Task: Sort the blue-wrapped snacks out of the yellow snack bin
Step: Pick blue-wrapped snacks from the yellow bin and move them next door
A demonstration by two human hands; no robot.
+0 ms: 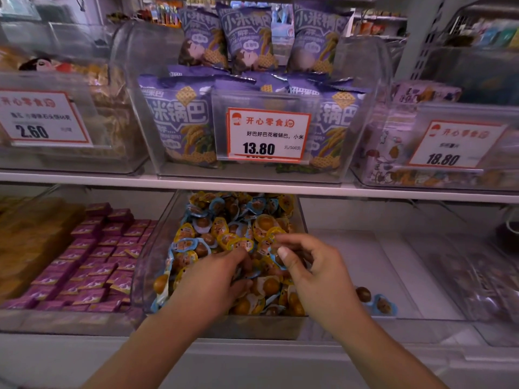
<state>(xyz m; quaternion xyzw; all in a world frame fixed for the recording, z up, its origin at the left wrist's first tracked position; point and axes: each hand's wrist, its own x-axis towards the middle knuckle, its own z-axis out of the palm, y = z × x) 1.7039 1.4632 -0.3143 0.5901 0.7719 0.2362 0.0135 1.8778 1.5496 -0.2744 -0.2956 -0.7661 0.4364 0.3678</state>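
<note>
Blue against yellow, that's the whole contest down in the clear bin [157, 265] on the lower shelf, and both hands are in it. The right hand [306, 265] sits over the bin's right half with its fingers curled, thumb and forefinger nipping what looks like a blue-edged snack [276, 258] at its top left, just clear of the heap; the grip is narrow, not a fist. The left hand [216, 272] is palm down in the middle of the pile, fingertips dug under the yellow snacks [224, 240], and whether it has hold of anything I can't tell, the fingers are buried. Now the relation that counts: the blue ones lie thickest along the bin's left wall and across the back, so ahead and to the left of the left hand, with the left hand the nearer of the two to that cluster [182, 245]. The right hand would have to cross over its partner to get there. Out to the right, in the neighbouring clear tray [393, 248], sit two sorted pieces [376, 301], at least one blue-rimmed, close by the right wrist, so I'd judge that's the drop spot and the right hand's short swing outward is the natural route. These packs are small, rounded and slippery-looking, with no real long axis to line up on, so a rim pinch seems the way in. Plenty of blue left; early days, by my reckoning.
</note>
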